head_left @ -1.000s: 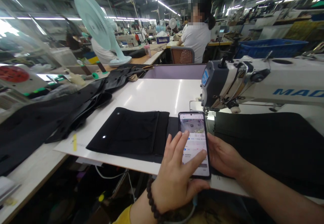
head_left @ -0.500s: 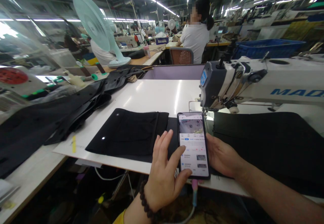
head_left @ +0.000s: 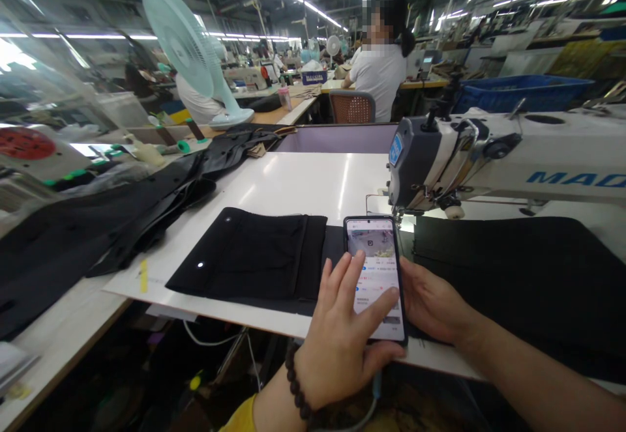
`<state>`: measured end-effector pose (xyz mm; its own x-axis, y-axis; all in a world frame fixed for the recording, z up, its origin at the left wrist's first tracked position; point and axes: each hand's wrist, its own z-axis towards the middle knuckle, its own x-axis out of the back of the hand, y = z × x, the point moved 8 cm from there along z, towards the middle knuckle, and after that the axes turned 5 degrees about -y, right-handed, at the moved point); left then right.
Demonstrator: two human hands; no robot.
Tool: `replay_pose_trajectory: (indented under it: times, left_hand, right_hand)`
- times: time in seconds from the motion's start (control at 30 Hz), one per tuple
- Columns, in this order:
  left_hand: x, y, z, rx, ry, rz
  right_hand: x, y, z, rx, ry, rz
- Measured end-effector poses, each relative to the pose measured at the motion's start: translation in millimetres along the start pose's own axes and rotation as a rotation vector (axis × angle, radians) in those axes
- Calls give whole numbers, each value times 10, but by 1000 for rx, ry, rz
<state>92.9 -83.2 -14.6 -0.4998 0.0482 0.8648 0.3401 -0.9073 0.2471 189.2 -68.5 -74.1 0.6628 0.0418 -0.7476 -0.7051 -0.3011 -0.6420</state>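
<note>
A smartphone (head_left: 374, 244) with a lit screen is propped up at the table's front edge, a cable (head_left: 376, 389) running down below it. My right hand (head_left: 435, 302) holds it along its right side, the fingers partly hidden behind. Over the screen, my left hand (head_left: 340, 328) has its fingers spread, the index fingertip at the screen's right side and the thumb by the bottom edge. It wears a dark bead bracelet (head_left: 297, 383). Left of the phone lies a folded black fabric piece (head_left: 259, 253) with two shiny round spots. Another black piece (head_left: 508, 282) lies on the right.
A sewing machine (head_left: 489, 152) stands on the white table (head_left: 303, 181), its head behind the phone. More black fabric (head_left: 117, 214) is spread at the left. A pale green fan (head_left: 183, 47) and a seated co-worker (head_left: 381, 80) are farther back, with a blue bin (head_left: 523, 93) at right.
My left hand has moved right across the phone, its index finger going from the screen's left side to the right. The screen content has shifted. My right hand keeps its hold.
</note>
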Motion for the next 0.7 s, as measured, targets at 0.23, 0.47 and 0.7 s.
replay_pose_trajectory:
  times: [0.23, 0.47, 0.7]
  left_hand:
    - [101, -56, -84, -4, 80, -25]
    - [174, -203, -170, 106, 162, -2]
    - [159, -226, -154, 132, 147, 2]
  right_hand:
    - [2, 15, -2, -34, -12, -26]
    - [43, 33, -8, -50, 12, -18]
    - [78, 36, -8, -41, 29, -5]
